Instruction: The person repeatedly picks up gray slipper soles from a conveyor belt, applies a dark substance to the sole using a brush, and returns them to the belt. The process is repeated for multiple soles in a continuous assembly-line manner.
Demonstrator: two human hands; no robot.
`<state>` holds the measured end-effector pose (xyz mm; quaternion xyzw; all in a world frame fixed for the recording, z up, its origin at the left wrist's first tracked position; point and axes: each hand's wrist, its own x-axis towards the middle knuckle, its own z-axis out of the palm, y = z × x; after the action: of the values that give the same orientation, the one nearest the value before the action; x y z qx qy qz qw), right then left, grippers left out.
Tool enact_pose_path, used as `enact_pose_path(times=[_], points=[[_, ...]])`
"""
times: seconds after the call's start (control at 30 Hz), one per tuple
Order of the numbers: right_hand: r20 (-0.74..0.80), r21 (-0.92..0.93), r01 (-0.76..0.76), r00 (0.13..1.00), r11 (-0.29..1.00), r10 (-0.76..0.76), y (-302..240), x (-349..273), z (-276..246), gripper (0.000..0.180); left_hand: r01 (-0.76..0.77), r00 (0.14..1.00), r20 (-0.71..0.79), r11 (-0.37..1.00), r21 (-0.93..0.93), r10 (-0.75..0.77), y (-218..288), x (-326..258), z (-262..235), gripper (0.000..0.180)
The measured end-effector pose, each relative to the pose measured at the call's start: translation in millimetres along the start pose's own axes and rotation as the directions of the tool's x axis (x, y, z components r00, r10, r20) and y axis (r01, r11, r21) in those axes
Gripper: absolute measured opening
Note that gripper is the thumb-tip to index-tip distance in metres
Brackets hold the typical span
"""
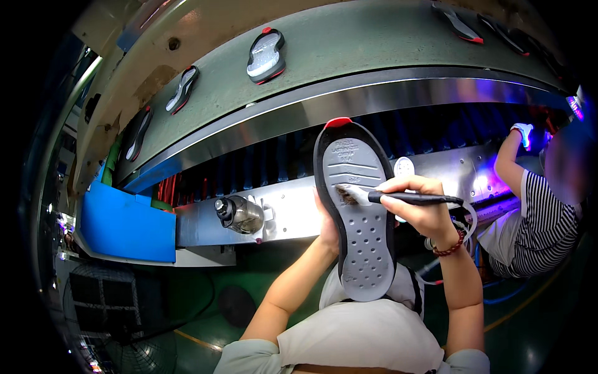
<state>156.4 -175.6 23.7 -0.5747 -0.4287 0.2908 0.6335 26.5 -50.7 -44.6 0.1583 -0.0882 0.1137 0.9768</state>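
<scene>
My left hand (pixel 327 227) grips a grey and black shoe sole (pixel 364 249) by its left edge; part of the hand is hidden behind it. The sole stands lengthwise in front of my body, its grey inner face towards me and a red tip at the far end. My right hand (pixel 420 206) pinches a brush (pixel 369 196) with a black handle, to whose rear end a pale tube is joined. The dark bristles touch the sole's grey face around its middle, just above the rows of small dimples.
A green conveyor belt (pixel 349 50) carries several similar soles beyond a metal rail. On the metal ledge (pixel 293 209) stand a dark-capped clear bottle (pixel 244 215) and a small white perforated piece (pixel 403 166). A blue panel (pixel 128 221) is at left. Another person's gloved hand (pixel 523 132) is at right.
</scene>
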Motion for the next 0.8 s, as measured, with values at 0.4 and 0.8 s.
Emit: enact_pose_path(times=[0.4,0.8], points=[[0.252,-0.023,0.234,0.942,0.972,-0.221,-4,-13,0,0.018,-0.183,0.971,-0.068,0.899,0.398,0.228,16,18,32,0.109],[0.379,0.111,0.248,0.885,0.962,-0.272,-9,-30,-8,0.019,-0.338,0.94,0.033,0.911,0.237,0.34,43,25,26,0.114]])
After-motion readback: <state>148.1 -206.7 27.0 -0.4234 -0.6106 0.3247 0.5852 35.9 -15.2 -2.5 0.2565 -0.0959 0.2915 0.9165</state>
